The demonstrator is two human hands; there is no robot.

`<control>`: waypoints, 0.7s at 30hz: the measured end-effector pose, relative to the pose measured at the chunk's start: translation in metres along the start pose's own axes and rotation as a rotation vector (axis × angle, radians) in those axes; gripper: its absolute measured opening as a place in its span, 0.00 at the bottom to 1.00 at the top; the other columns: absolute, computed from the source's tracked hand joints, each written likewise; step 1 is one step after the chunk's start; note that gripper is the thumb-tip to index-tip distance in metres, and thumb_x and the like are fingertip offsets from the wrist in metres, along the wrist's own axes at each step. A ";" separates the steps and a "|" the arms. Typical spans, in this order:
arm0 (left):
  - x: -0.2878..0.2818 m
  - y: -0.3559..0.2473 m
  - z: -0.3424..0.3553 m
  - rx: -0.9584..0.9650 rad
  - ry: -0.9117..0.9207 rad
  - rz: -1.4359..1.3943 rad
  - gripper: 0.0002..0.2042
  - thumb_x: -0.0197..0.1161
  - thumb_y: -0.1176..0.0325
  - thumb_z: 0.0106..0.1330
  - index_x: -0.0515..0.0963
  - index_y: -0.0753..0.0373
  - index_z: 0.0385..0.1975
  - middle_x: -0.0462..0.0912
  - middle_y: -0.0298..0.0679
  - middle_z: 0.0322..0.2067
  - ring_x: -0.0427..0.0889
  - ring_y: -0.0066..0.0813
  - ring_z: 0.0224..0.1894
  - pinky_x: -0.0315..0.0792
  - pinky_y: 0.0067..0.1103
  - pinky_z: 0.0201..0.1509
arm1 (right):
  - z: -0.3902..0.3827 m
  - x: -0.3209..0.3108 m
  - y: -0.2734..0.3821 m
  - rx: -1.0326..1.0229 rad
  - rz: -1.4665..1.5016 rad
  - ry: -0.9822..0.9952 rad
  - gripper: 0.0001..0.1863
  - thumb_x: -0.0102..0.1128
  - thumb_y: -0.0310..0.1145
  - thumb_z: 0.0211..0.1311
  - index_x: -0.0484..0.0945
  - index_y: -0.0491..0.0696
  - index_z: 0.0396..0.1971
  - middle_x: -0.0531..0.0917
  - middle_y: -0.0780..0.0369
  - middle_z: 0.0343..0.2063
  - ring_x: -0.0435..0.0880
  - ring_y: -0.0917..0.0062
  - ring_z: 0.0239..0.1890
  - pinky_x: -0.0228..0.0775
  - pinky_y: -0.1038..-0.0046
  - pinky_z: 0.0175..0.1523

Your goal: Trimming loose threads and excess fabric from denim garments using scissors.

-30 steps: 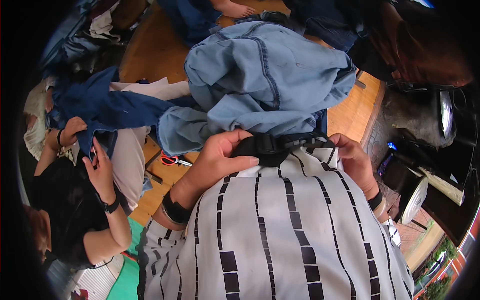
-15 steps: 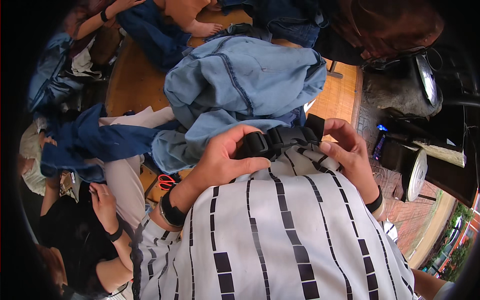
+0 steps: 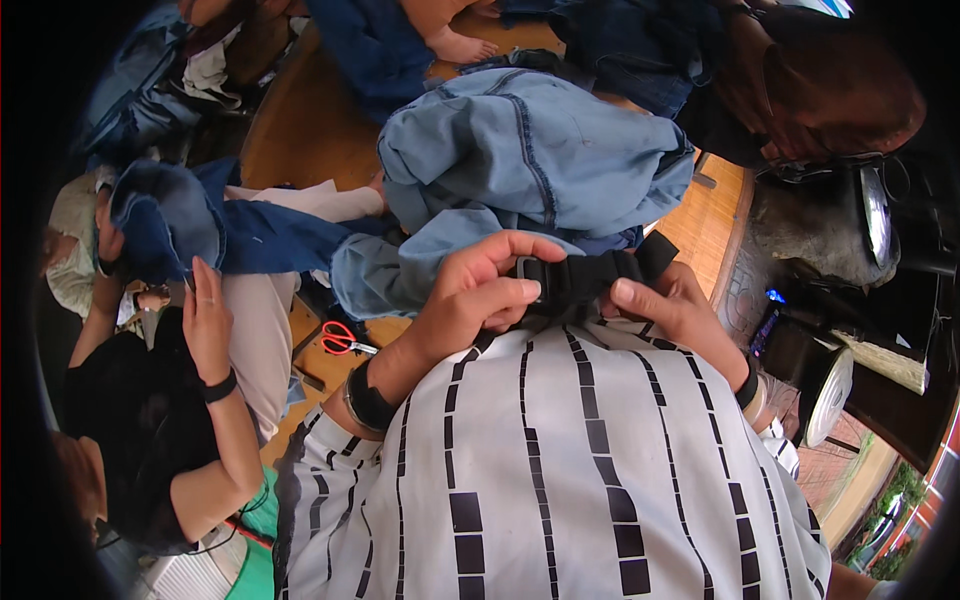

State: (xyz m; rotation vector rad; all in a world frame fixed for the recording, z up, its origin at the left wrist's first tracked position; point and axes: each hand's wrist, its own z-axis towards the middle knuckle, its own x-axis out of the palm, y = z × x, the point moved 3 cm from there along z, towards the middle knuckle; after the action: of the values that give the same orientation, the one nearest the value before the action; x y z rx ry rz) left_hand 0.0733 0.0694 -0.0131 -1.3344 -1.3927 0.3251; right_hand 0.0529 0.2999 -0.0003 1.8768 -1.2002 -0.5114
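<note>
A black plastic buckle (image 3: 575, 278) on a black strap sits at the front of my white shirt (image 3: 540, 430) with its black block stripes. My left hand (image 3: 490, 285) closes on the buckle's left end, thumb over it and fingers curled. On the other side my right hand (image 3: 670, 305) grips the buckle's right part, thumb in front and the other fingers mostly hidden behind. A loose strap end (image 3: 656, 256) sticks up beside that hand. Just beyond both hands lies a crumpled light blue denim piece (image 3: 470, 150).
Red-handled scissors (image 3: 340, 338) lie on the wooden surface (image 3: 310, 150) at left. A co-worker's hand (image 3: 208, 320) touches dark blue denim (image 3: 170, 215) there. A bare foot (image 3: 460, 45) and more jeans lie at the far side. A round metal lid (image 3: 828, 398) stands at right.
The whole view has shifted, so things appear farther right. My left fingers have curled in more, and my right hand has closed up to the buckle. The co-worker's denim is raised.
</note>
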 end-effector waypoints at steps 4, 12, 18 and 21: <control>-0.001 0.000 0.000 0.000 -0.077 -0.117 0.18 0.51 0.72 0.63 0.71 0.68 0.53 0.70 0.30 0.24 0.60 0.11 0.18 0.54 0.11 0.22 | 0.010 0.000 0.002 -0.021 0.254 0.042 0.23 0.56 0.50 0.68 0.77 0.43 0.48 0.80 0.66 0.32 0.74 0.83 0.25 0.64 0.82 0.31; -0.006 -0.012 -0.011 0.115 -0.099 -0.285 0.17 0.50 0.73 0.63 0.71 0.68 0.52 0.72 0.34 0.29 0.62 0.12 0.19 0.56 0.10 0.22 | 0.026 0.023 0.014 0.144 0.427 0.110 0.23 0.50 0.47 0.68 0.79 0.41 0.45 0.82 0.61 0.35 0.75 0.79 0.25 0.67 0.79 0.32; -0.003 -0.025 -0.027 0.209 -0.150 -0.250 0.16 0.52 0.75 0.62 0.73 0.67 0.50 0.76 0.35 0.37 0.65 0.11 0.21 0.57 0.09 0.22 | 0.046 0.050 0.051 -0.135 0.001 0.307 0.17 0.57 0.37 0.64 0.81 0.41 0.47 0.84 0.65 0.38 0.77 0.84 0.36 0.66 0.82 0.43; -0.002 -0.033 -0.034 0.228 -0.186 -0.223 0.17 0.53 0.75 0.61 0.73 0.66 0.51 0.77 0.36 0.39 0.65 0.11 0.22 0.57 0.09 0.22 | 0.089 0.046 0.033 -0.050 0.098 0.466 0.16 0.60 0.34 0.61 0.81 0.41 0.46 0.84 0.65 0.37 0.78 0.82 0.39 0.67 0.81 0.46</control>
State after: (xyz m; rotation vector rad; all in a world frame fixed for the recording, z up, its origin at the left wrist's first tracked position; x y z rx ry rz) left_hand 0.0832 0.0409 0.0235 -0.9714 -1.5917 0.4513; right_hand -0.0060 0.2150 -0.0204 1.7565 -0.9490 -0.0402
